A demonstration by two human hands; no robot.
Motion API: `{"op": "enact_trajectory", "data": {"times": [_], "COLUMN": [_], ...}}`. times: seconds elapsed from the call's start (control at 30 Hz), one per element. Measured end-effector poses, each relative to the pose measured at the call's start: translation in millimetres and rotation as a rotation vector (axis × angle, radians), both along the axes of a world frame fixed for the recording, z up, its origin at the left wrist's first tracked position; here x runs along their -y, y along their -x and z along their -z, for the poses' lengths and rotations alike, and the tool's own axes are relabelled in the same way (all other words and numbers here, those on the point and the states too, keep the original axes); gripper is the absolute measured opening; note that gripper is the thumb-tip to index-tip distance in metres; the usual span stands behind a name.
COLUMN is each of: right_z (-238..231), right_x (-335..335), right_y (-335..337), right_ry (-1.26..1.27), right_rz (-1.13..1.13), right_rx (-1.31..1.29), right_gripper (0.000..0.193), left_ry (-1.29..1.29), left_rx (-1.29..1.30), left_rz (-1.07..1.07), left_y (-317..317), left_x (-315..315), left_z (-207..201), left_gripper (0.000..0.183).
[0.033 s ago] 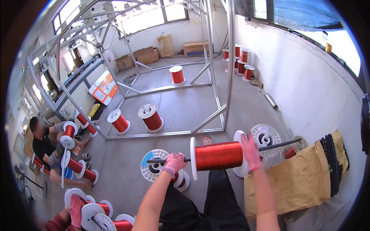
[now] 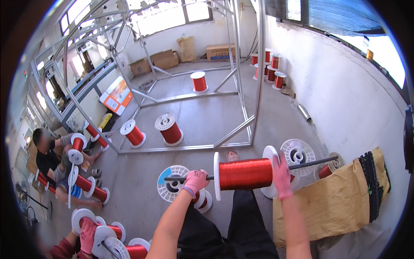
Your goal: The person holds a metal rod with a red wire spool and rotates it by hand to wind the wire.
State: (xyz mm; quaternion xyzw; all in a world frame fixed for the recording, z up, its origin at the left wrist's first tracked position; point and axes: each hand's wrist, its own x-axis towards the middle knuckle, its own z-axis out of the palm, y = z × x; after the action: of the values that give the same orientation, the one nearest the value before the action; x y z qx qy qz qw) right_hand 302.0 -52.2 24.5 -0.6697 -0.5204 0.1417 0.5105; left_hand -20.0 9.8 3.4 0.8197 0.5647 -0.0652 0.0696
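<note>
A large spool (image 2: pixel 245 174) of red wire with white flanges hangs level in front of my legs, on a dark rod (image 2: pixel 314 162) through its core. My left hand (image 2: pixel 196 180), in a pink glove, is closed around the rod just left of the spool. Against the spool's right flange lies my gloved right hand (image 2: pixel 282 177), its fingers stretched upward and slightly blurred. Where its palm meets the flange is partly hidden. Below the rod's left end stands a spool with a blue patch on its white flange (image 2: pixel 166 183); another white-flanged spool (image 2: pixel 297 155) stands behind the right end.
A metal frame (image 2: pixel 185 150) stands ahead, with red spools (image 2: pixel 169 129) inside and around it. Brown sacking (image 2: pixel 323 205) lies at my right. Two people are on the left: a seated one (image 2: pixel 47 155) among spools, and one nearer with a pink-gloved hand (image 2: pixel 88 235).
My right hand has shifted slightly on the flange. The nearer co-worker's gloved hand has moved a little among the spools. My left hand keeps its hold on the rod.
</note>
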Motion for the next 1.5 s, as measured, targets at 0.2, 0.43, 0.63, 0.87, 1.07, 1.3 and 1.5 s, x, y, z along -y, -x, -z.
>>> {"op": "enact_trajectory", "data": {"times": [0.2, 0.43, 0.63, 0.87, 1.07, 1.3, 1.5], "right_z": [327.2, 208.6, 168.3, -35.0, -65.7, 19.5, 251.6], "right_x": [252.7, 189.4, 168.6, 54.7, -40.2, 64.7, 207.3], "right_y": [-112.7, -57.8, -72.0, -49.4, -16.5, 22.3, -41.3], "right_ry": [0.855, 0.881, 0.657, 0.033, 0.257, -0.099, 0.986], "right_rz": [-0.312, -0.126, -0.145, 0.021, -0.011, 0.09, -0.211], "right_rx": [1.278, 0.404, 0.578, 0.049, 0.389, 0.071, 0.667], "right_gripper": [0.046, 0.041, 0.038, 0.044, 0.056, 0.048, 0.046], "left_ry": [-0.125, -0.097, 0.04, -0.036, -0.016, 0.009, -0.075], "left_rx": [-0.002, 0.158, 0.059, 0.029, 0.087, 0.098, 0.001], "left_rz": [0.131, 0.062, -0.007, 0.016, -0.029, -0.029, -0.008], "left_y": [-20.1, 1.8, -0.3, -8.8, -7.1, -1.5, -5.4], "left_x": [-12.8, 0.6, -4.8, -8.1, -1.6, 1.2, -4.6], "left_z": [19.9, 12.0, 14.0, 12.5, 12.5, 11.0, 8.1], "left_gripper": [0.031, 0.03, 0.03, 0.028, 0.026, 0.03, 0.034]}}
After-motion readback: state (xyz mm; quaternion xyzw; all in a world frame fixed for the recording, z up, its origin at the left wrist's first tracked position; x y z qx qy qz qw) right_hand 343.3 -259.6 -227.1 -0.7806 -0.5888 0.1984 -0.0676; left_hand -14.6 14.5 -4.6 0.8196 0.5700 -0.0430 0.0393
